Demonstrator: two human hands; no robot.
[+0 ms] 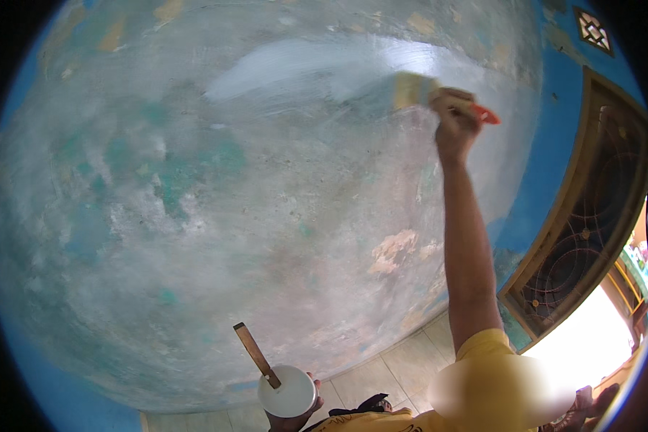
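Reaching up and to the right, my right hand grips a wide paintbrush with pale bristles and a red handle end. The bristles lie against the patchy grey wall, beside a pale, wet-looking streak. Low in the view, my left hand is wrapped round a round white tub, its fingers partly hidden behind it. A flat wooden stick leans out of the tub toward the upper left. The tub shows white inside; how full it is I cannot tell.
At the right, a dark metal door with a brown frame stands beside a blue wall strip. Light tiles cover the floor along the wall's foot. A small patterned vent sits high on the right.
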